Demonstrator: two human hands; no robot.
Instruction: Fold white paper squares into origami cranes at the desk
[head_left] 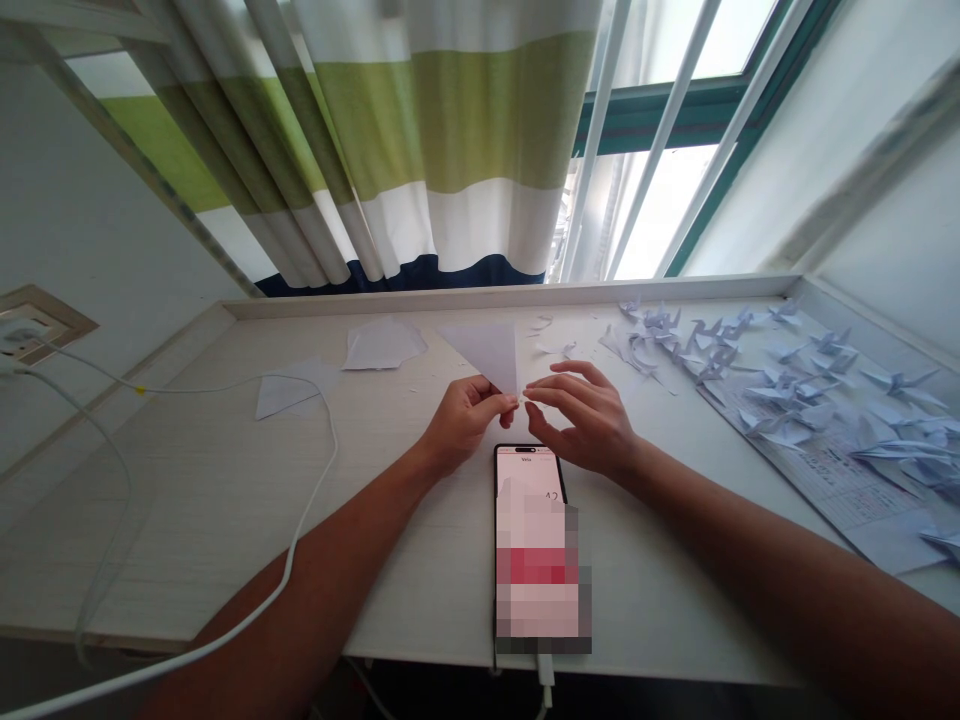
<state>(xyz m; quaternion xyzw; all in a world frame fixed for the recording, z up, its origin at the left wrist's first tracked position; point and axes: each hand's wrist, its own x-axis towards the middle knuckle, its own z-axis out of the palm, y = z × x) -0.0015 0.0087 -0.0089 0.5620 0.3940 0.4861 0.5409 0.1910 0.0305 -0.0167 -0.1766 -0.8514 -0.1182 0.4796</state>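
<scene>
A white sheet of paper (491, 352), folded to a triangle, is pinched near its lower corner by my left hand (466, 420), thumb on top. My right hand (581, 415) is just right of that corner, fingers spread and slightly curled, with nothing visible in them. Whether its fingertips touch the paper's edge is hard to tell. Below both hands a phone (529, 550) lies on the white desk (420, 570), its screen lit and partly blurred out.
Many folded paper cranes (795, 400) cover the right side, some on a printed sheet (806, 485). Stacked paper (384, 344) and loose sheets (296, 388) lie left. Paper scraps (556, 349) lie beyond my right hand. A white cable (330, 440) crosses my left forearm. A curtain (480, 150) hangs behind.
</scene>
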